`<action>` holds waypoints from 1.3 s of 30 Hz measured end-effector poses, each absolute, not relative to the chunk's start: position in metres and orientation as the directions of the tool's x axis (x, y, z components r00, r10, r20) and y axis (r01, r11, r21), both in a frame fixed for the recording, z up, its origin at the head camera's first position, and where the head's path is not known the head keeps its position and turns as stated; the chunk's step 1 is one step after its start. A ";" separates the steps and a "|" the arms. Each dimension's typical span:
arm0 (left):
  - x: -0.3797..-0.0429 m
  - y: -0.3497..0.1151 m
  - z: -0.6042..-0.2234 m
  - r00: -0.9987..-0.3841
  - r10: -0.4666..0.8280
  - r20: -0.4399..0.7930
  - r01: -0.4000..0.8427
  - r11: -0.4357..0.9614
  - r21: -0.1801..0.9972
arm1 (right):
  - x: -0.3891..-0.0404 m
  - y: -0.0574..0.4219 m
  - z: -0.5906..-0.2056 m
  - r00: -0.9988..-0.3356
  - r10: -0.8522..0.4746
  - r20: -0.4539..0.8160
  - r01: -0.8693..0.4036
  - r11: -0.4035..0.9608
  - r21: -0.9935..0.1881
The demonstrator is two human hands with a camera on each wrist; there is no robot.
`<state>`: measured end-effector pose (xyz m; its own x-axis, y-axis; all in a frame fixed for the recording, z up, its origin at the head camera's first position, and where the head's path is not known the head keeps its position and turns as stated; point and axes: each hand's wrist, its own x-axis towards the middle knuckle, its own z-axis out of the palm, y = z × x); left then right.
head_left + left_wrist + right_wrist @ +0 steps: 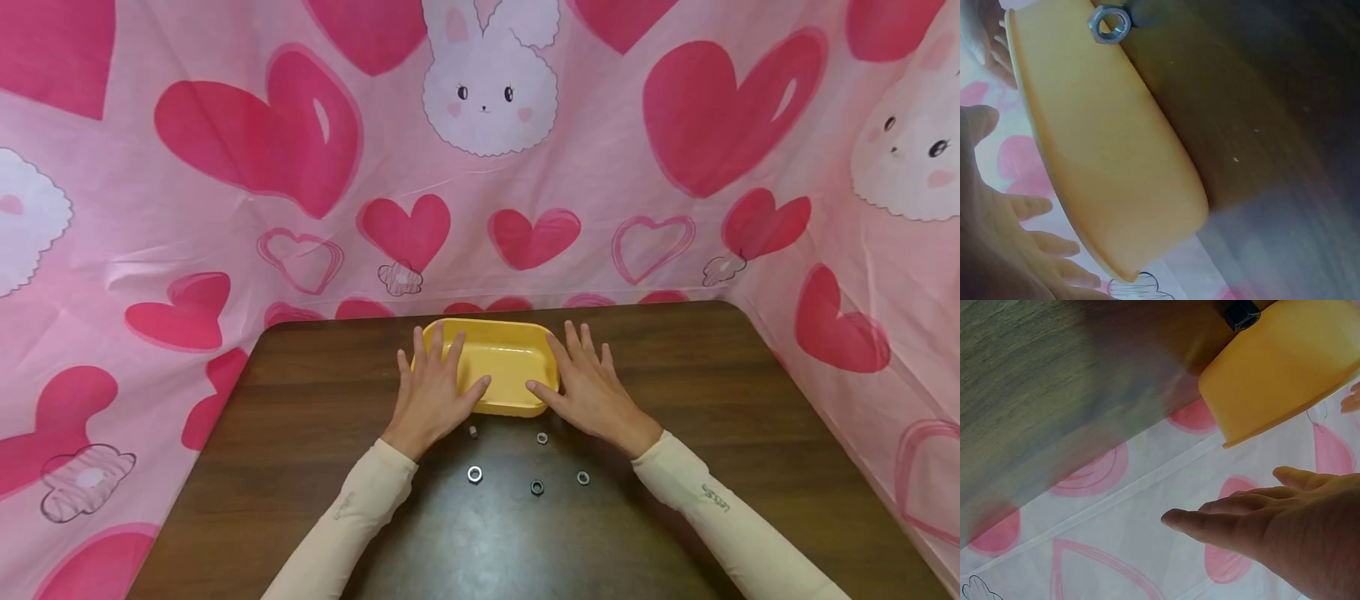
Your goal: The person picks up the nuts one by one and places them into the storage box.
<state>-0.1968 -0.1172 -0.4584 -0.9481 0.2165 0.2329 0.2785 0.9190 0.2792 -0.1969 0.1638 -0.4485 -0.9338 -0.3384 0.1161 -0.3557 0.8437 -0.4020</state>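
Note:
A shallow yellow tray [510,410] stands toward the back of the table, and its inside shows bare. My left hand [433,392] hovers over its left end, fingers spread and straight. Over the right end is my right hand [596,392], also spread, thumb pointing inward. Neither hand holds anything. In front of the tray lie several metal nuts: a silver nut [475,475], a dark nut [537,487], and smaller ones including a nut [583,478] at the right. One nut [1110,25] shows close beside the tray wall in the left wrist view; a dark nut [1242,315] does so in the right.
The dark wooden table [315,433] has rounded back corners. A pink cloth [465,179] with hearts and rabbits hangs behind it and along both sides.

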 end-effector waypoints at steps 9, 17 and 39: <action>-0.197 -0.128 -0.461 -0.956 0.198 0.217 0.261 0.913 0.314 | -0.195 0.165 -0.449 -0.937 -0.335 0.099 -0.344 0.837 -0.426; -0.197 -0.139 -0.466 -0.956 0.167 0.242 0.243 0.912 0.331 | -0.194 0.167 -0.452 -0.935 -0.337 0.107 -0.349 0.834 -0.427; -0.199 -0.160 -0.475 -0.982 0.005 0.188 0.101 0.856 0.507 | -0.181 0.187 -0.465 -0.958 -0.276 0.072 -0.279 0.854 -0.439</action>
